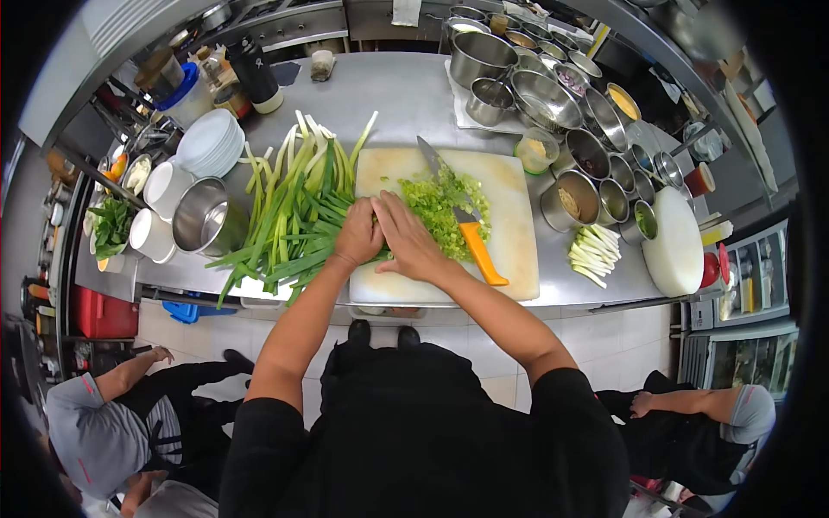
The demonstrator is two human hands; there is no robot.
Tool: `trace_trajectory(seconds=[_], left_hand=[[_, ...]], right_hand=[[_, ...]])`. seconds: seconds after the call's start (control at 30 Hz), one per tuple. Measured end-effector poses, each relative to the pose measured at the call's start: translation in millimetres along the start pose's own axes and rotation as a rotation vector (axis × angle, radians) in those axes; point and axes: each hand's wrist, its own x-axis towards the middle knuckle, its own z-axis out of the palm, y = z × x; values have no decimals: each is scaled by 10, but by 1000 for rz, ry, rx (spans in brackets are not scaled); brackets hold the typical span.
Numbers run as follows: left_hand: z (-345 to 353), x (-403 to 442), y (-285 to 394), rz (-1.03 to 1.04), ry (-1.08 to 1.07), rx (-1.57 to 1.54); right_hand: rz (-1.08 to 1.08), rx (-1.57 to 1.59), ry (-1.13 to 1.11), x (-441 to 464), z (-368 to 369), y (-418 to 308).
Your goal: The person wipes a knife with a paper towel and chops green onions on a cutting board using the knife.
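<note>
My left hand (361,233) is closed at the left edge of the white cutting board (511,194), with leaves of the green onions (298,198) running up to its fingers. Beside it, touching near the fingertips, my right hand (409,237) lies palm down with its fingers stretched out. Whatever is beneath the palms is hidden. Chopped green onion (436,211) forms a pile just right of my right hand. Across that pile rests a knife with an orange handle (480,250), its blade partly covered; neither hand touches it.
Left stand a steel pot (207,216), stacked white plates (210,142) and a black bottle (253,76). Several steel containers (570,198) and cut white stalks (594,253) are at right. People in grey shirts (99,432) are behind me on both sides.
</note>
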Motion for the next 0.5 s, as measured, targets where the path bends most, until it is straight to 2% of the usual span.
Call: trace_trajectory(seconds=[0.07,0.1,0.17,0.23,0.3,0.33,0.4,0.43,0.5], left_hand=[[14,-23,39,-118,0,-41],[16,-23,40,-92,46,-78],[19,-19,18,-88,69,-64],[58,-29,-3,-88,87,-60],[72,4,-28,-274,178,-349],[60,40,-41,-271,178,-351],[12,181,-83,-521,175,-509],[-74,263,-136,-517,180,-511],[-329,358,-245,-420,-80,-644]], right_hand=[[39,-3,-64,164,133,134],[29,-5,-60,233,145,166],[92,137,-223,314,163,224],[76,126,-220,308,246,290],[66,117,-212,284,281,315],[68,92,-235,276,271,309],[65,57,-257,304,215,284],[93,45,-319,336,166,249],[116,34,-387,353,136,215]])
